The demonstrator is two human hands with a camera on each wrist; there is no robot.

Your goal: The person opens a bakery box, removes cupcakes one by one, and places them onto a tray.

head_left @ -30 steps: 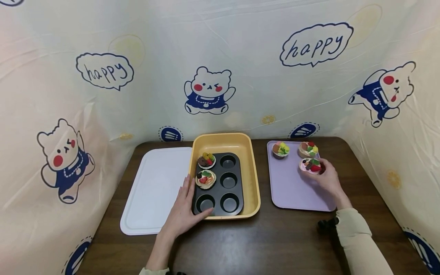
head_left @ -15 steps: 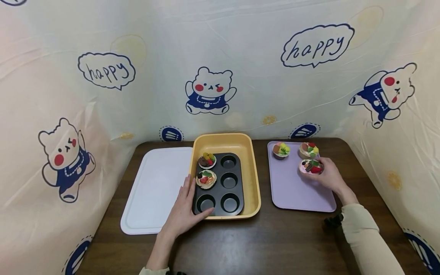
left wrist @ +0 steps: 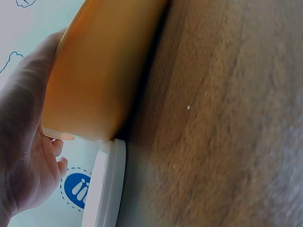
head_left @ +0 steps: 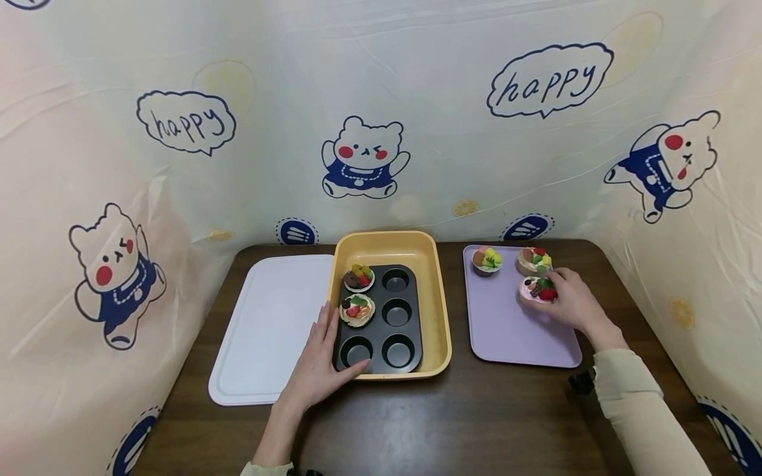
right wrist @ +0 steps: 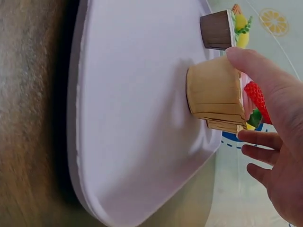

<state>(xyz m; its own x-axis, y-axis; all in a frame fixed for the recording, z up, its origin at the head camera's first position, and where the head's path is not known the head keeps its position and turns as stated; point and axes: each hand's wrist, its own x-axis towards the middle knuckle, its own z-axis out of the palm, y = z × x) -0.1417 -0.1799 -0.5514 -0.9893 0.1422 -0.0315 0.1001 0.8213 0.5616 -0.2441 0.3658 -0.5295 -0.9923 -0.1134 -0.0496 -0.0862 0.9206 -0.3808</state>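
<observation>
My right hand (head_left: 574, 301) pinches a pink-creamed cupcake (right wrist: 215, 90) by its top rim, thumb on one side and fingers on the other. The cupcake's tan paper cup stands on or just over the lilac tray (head_left: 506, 330); which, I cannot tell. My left hand (head_left: 318, 363) rests on the front left corner of a yellow tray (head_left: 440, 317), its fingers stretched along the left rim and the thumb over the front rim. Inside lies a dark muffin tin (head_left: 378, 330). Two of its left cups hold a chocolate cupcake (head_left: 358, 279) and a cream cupcake (head_left: 357, 311).
Behind the pinched cupcake, a brown-cupped cupcake (head_left: 487, 260) and a tan-cupped cupcake (head_left: 534, 260) stand at the lilac tray's far side. A white board (head_left: 262, 330) lies left of the yellow tray on the wooden table (head_left: 452, 423). A printed curtain (head_left: 262, 178) hangs round the back and sides.
My right wrist and forearm have swung a little to the right, while the fingers stay at the same cupcake. The left hand has not moved.
</observation>
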